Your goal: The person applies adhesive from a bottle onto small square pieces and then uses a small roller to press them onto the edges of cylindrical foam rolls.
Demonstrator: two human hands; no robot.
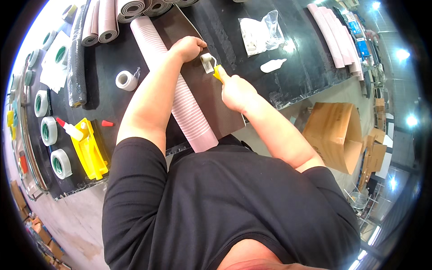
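Note:
My right hand (239, 93) is closed round the yellow handle of a small hand roller (208, 62), its index finger stretched along the handle. The roller's pale head is over a flat brown sheet (220, 105). My left hand (186, 48) lies at the far part of that sheet, fingers curled together; anything under or between them is hidden. Beneath my left forearm runs a long pink-and-white ribbed strip (191, 117), lying along the brown sheet's left side and reaching toward my body.
Rolled mats (108, 20) lie at the far left. A tape roll (126, 81), a yellow tray (90, 150) and a glue bottle (72, 130) are left. A plastic bag (258, 36) and white bottle (272, 65) lie right. A cardboard box (330, 132) stands beyond the table (288, 87).

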